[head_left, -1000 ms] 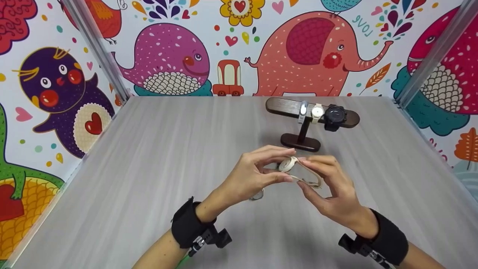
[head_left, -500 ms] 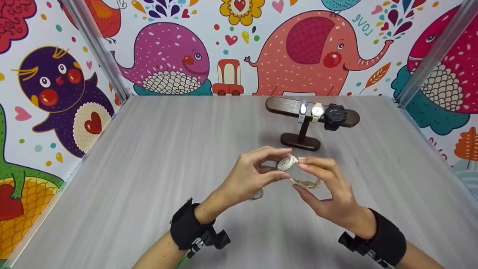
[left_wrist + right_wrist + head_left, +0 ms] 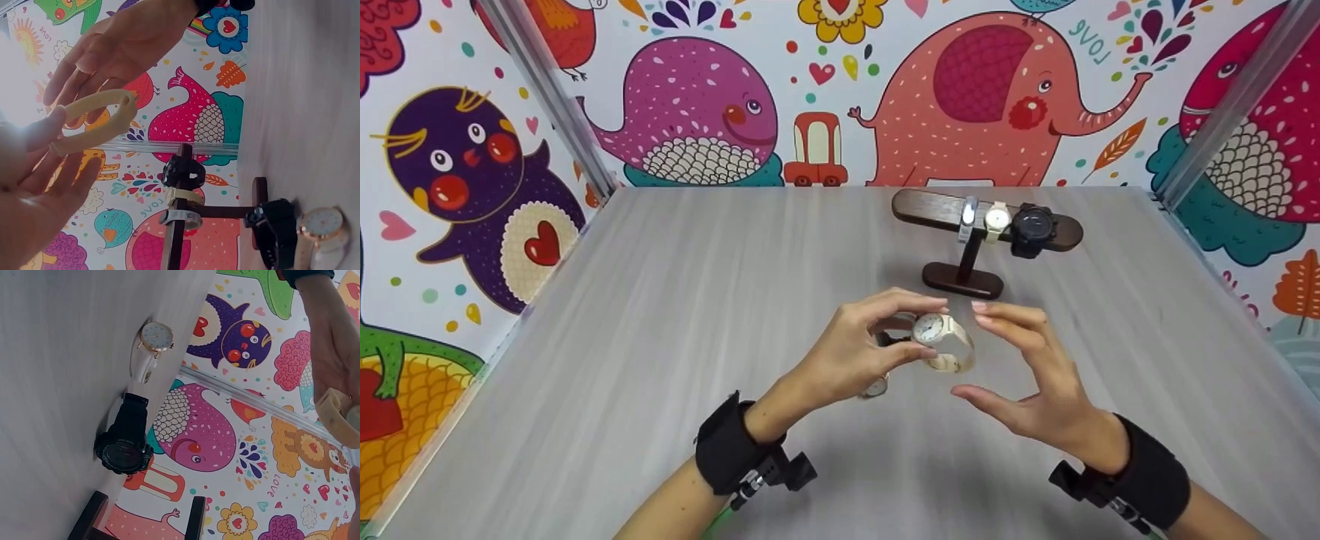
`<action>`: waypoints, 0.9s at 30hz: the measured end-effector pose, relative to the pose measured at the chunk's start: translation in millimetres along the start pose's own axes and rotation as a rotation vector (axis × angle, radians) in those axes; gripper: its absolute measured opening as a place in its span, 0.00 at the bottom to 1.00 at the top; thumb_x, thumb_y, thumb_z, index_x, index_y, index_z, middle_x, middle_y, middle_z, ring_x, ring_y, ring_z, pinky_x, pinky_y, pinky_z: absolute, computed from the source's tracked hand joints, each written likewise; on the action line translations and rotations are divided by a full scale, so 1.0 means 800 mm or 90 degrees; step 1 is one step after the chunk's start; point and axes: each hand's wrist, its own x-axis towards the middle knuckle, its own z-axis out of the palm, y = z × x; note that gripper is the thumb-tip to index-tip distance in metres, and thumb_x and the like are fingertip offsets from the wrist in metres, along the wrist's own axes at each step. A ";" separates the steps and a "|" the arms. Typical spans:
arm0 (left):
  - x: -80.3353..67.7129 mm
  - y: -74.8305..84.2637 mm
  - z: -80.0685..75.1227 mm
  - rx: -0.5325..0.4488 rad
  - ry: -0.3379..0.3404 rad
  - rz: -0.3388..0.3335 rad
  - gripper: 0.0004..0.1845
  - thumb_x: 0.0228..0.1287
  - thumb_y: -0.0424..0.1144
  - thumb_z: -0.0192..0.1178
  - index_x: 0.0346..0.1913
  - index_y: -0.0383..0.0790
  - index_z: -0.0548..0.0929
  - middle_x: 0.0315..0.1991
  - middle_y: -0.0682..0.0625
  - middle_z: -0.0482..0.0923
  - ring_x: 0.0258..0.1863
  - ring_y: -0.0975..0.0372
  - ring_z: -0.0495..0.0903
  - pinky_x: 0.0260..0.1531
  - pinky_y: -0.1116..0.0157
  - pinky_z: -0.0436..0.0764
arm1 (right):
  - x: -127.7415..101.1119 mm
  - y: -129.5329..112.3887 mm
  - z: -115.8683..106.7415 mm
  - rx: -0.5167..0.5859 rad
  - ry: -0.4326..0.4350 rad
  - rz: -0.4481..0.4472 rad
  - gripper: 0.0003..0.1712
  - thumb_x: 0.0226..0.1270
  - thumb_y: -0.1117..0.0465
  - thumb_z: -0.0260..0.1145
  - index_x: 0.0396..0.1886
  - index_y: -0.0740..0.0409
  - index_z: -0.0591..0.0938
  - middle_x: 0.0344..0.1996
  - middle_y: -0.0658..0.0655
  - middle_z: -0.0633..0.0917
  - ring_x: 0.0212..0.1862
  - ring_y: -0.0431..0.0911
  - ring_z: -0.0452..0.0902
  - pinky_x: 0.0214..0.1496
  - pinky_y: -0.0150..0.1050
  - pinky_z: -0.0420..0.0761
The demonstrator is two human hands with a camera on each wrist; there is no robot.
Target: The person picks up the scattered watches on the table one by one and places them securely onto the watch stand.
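A grey wood-grain table (image 3: pixel 660 315) stood inside walls covered with cartoon-animal wallpaper (image 3: pixel 975 82). The left hand (image 3: pixel 859 349) pinched a cream-strapped watch (image 3: pixel 941 339) above the table, dial facing up. The right hand (image 3: pixel 1027 375) was just beside the strap, fingers spread and relaxed, gripping nothing. Beyond the hands, a dark wooden watch stand (image 3: pixel 964 255) carried three watches. A black watch (image 3: pixel 125 444) and a white-strapped watch (image 3: pixel 151 346) lay on the table below the left hand
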 end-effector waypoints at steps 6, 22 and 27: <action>0.002 0.000 -0.005 0.101 -0.031 0.054 0.23 0.59 0.31 0.70 0.59 0.34 0.82 0.53 0.43 0.85 0.56 0.56 0.79 0.60 0.63 0.81 | -0.001 0.008 -0.021 0.135 -0.103 0.128 0.42 0.59 0.60 0.77 0.60 0.86 0.68 0.63 0.65 0.74 0.68 0.48 0.70 0.70 0.35 0.75; 0.005 0.012 -0.011 0.237 -0.183 0.186 0.23 0.61 0.33 0.69 0.61 0.40 0.83 0.54 0.50 0.86 0.53 0.58 0.74 0.60 0.70 0.77 | 0.009 0.017 -0.043 0.325 -0.302 0.346 0.40 0.49 0.83 0.71 0.65 0.74 0.71 0.64 0.57 0.77 0.64 0.42 0.74 0.67 0.29 0.76; 0.005 0.015 -0.011 0.267 -0.199 0.208 0.23 0.61 0.35 0.70 0.61 0.39 0.83 0.54 0.51 0.87 0.53 0.58 0.76 0.63 0.65 0.74 | 0.014 0.016 -0.045 0.288 -0.368 0.431 0.38 0.52 0.77 0.72 0.66 0.65 0.74 0.62 0.52 0.78 0.62 0.40 0.74 0.65 0.31 0.77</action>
